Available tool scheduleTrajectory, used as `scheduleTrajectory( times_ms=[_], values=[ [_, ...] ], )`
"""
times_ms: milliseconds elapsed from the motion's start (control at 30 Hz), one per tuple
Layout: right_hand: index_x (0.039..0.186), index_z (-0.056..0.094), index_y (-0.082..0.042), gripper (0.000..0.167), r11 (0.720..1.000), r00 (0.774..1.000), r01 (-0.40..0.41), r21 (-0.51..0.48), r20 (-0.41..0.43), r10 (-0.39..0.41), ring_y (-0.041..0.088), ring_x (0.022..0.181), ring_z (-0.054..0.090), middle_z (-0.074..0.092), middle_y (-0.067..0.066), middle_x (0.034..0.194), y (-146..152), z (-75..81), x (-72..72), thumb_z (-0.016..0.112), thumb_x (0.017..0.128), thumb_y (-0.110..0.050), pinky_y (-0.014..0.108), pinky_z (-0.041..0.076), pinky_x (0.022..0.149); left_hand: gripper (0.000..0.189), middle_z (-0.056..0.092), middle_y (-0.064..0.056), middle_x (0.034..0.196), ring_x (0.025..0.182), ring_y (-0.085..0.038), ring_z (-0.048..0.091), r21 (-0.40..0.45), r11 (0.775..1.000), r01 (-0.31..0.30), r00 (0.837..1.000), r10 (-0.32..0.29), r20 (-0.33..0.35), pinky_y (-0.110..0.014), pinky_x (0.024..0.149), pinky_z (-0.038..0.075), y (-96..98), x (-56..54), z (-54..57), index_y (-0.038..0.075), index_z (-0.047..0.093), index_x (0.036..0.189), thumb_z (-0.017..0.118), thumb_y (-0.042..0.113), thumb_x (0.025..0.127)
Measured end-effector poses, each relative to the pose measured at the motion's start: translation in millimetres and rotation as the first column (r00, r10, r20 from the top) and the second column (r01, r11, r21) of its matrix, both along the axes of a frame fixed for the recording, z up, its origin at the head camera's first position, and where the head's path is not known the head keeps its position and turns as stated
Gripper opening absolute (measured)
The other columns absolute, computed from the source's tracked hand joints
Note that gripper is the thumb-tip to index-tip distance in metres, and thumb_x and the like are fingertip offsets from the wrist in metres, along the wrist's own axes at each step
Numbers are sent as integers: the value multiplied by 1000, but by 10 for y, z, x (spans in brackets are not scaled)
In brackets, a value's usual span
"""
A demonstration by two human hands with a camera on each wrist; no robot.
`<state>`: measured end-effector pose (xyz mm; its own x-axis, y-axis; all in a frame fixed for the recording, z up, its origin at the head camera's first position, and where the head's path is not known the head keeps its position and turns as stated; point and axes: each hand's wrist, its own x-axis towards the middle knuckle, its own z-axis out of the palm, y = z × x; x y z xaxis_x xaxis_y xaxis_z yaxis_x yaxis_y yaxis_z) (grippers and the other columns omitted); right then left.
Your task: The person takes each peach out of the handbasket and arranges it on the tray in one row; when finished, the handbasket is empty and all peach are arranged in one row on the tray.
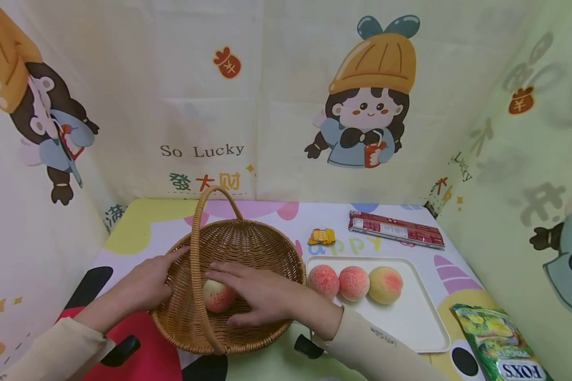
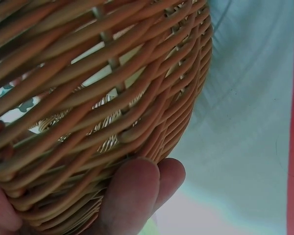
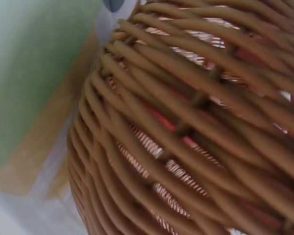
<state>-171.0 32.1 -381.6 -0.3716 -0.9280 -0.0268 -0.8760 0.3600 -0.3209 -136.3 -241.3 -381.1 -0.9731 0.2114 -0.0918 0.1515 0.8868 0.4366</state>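
A brown wicker basket (image 1: 267, 241) with a tall arched handle stands at the left of the table. My left hand (image 1: 145, 280) grips its left rim; in the left wrist view, fingertips (image 2: 132, 196) press against the woven wall. Inside the basket lies a pink and cream peach (image 1: 216, 301), partly behind the handle. My right hand (image 1: 262, 293) reaches in over the right rim, its fingers stretched out over the top of that peach and the thumb spread away. Only the basket's woven side (image 3: 176, 122) fills the right wrist view, where the hand itself is hidden.
Right of the basket, a white tray (image 1: 410, 330) carries three peaches (image 1: 354, 283) in a row. Behind it lie a small yellow wrapped snack (image 1: 321, 236) and a long red packet (image 1: 396, 229). A green FOXS bag (image 1: 500, 341) is at the front right. Printed cloth walls surround the table.
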Motion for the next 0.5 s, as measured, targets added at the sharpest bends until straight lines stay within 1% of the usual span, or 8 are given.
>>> scheduleTrajectory(
  times_ms=[100,233,300,400,433,500],
  values=[
    [164,14,-28,91,999,1000,-22,38,-11,23,10,151,15,14,-9,168,-13,-40,-3,69,93,-46,35,30,113,81,56,-37,127,97,-37,59,5,1000,-6,1000,6,7,-42,67,49,0,1,-2,-5,41,150,62,-11,72],
    [163,18,-30,88,996,996,-53,70,-66,57,14,150,21,23,-4,166,-17,-81,-6,69,93,-45,33,29,114,81,56,-37,127,98,-37,59,0,1000,-7,1000,7,0,-44,68,50,0,0,-2,-5,41,150,63,-10,72],
    [162,25,-33,85,996,992,-33,80,-121,42,16,145,32,31,-1,162,-14,-88,-7,71,92,-44,34,34,112,81,57,-37,126,100,-38,59,-3,1000,-5,1000,5,-3,-45,70,50,2,2,-3,-5,41,150,63,-9,71],
    [156,39,-36,78,996,978,38,76,-208,-22,16,130,49,44,3,148,-3,-85,-19,76,88,-40,33,46,101,82,58,-36,125,99,-38,59,-5,1000,-3,1000,3,-7,-45,70,50,1,4,-7,-5,41,150,62,-9,71],
    [154,44,-37,75,995,971,65,75,-232,-46,16,123,53,48,4,142,4,-80,-24,78,87,-37,32,49,95,82,58,-36,125,99,-38,59,-3,1000,-4,1000,3,-6,-45,70,50,1,6,-7,-5,41,150,62,-10,70],
    [147,54,-38,68,991,959,112,76,-271,-88,15,111,56,51,3,132,16,-80,-39,81,84,-32,30,52,87,82,58,-36,125,99,-38,59,-3,1000,-4,1000,4,-7,-45,70,50,0,8,-9,-5,41,150,61,-10,70]
  ],
)
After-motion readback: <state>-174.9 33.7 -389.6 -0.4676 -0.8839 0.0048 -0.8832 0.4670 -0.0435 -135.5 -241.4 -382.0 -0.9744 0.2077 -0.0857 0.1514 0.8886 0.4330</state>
